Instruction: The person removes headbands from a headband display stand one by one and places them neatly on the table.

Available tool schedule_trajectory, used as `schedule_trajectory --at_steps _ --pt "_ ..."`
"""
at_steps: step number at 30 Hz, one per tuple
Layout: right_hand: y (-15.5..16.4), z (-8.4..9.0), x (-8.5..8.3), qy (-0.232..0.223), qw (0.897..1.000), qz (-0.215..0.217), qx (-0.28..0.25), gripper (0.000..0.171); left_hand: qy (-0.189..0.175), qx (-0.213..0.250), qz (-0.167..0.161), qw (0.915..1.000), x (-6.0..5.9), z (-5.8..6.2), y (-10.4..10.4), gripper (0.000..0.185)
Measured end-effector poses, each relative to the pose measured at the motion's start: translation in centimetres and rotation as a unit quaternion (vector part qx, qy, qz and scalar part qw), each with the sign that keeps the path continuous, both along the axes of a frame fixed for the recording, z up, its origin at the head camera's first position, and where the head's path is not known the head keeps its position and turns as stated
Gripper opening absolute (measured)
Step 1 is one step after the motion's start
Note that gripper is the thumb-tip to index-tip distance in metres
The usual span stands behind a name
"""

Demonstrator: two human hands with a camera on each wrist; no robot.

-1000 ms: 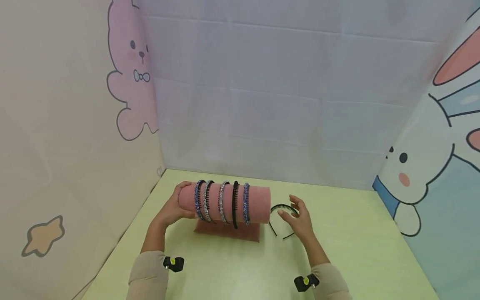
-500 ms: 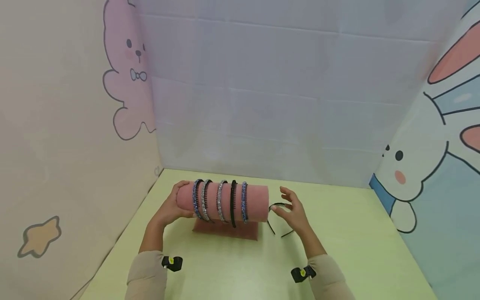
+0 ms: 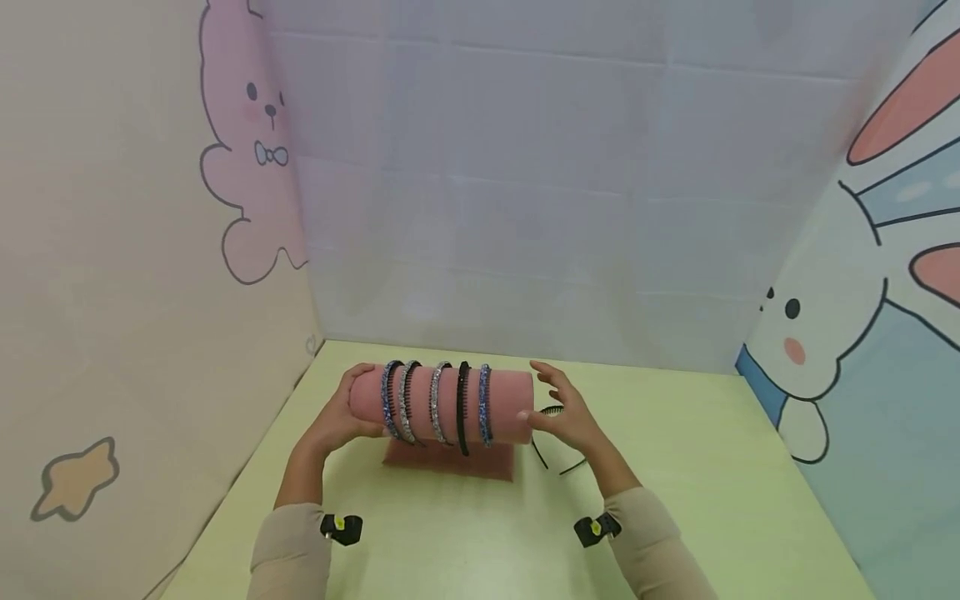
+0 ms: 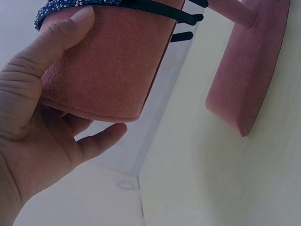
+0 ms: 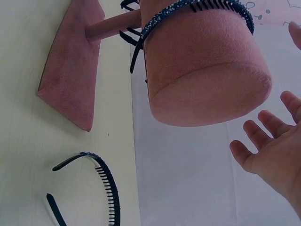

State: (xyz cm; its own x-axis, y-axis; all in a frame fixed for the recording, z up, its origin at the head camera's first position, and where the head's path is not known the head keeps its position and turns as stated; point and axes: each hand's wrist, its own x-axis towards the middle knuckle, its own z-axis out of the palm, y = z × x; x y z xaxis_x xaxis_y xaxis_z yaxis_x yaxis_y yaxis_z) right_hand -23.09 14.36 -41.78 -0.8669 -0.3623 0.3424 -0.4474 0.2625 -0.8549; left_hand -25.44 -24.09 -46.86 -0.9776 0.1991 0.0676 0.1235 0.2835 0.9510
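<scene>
A pink velvet cylinder (image 3: 510, 407) stands on a post over a flat pink base (image 3: 450, 460). Several headbands ring it, glittery blue and silver ones and a black toothed one (image 3: 462, 408). My left hand (image 3: 341, 417) grips the cylinder's left end (image 4: 108, 70), thumb (image 4: 66, 28) on top and fingers underneath. Fingers spread, my right hand (image 3: 562, 412) hovers just off the cylinder's right end (image 5: 202, 61) and holds nothing. In the right wrist view that hand (image 5: 273, 150) is apart from the end face. A loose black toothed headband (image 5: 109, 186) lies on the table right of the base (image 5: 70, 75).
The pale green table (image 3: 712, 500) is boxed in by cartoon-printed walls: a pink bear panel (image 3: 255, 167) on the left, a plain back wall, a white rabbit panel (image 3: 825, 333) on the right. Both forearms wear beige sleeves.
My right hand has risen from over the loose black headband and moved left to the cylinder's right end. The left hand has kept its hold on the left end.
</scene>
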Motion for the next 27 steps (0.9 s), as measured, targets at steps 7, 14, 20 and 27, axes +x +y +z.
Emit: schedule_trajectory --at_steps 7,14,20,27 --pt "-0.8 0.6 -0.5 0.036 0.998 0.02 0.038 0.08 -0.006 0.007 0.001 1.0 0.2 0.0 0.1 0.111" --pt "-1.2 -1.2 -2.7 0.058 0.996 0.015 0.065 0.085 0.004 0.003 -0.003 1.0 0.2 0.0 0.0 0.109" --pt "-1.8 -1.2 -3.4 0.061 0.995 0.021 0.077 0.089 0.002 0.008 -0.005 1.0 0.3 -0.1 0.0 0.11" --pt "-2.5 -1.0 -4.2 0.112 0.986 0.029 0.124 0.093 0.008 0.008 -0.004 0.9999 0.2 -0.2 -0.1 0.109"
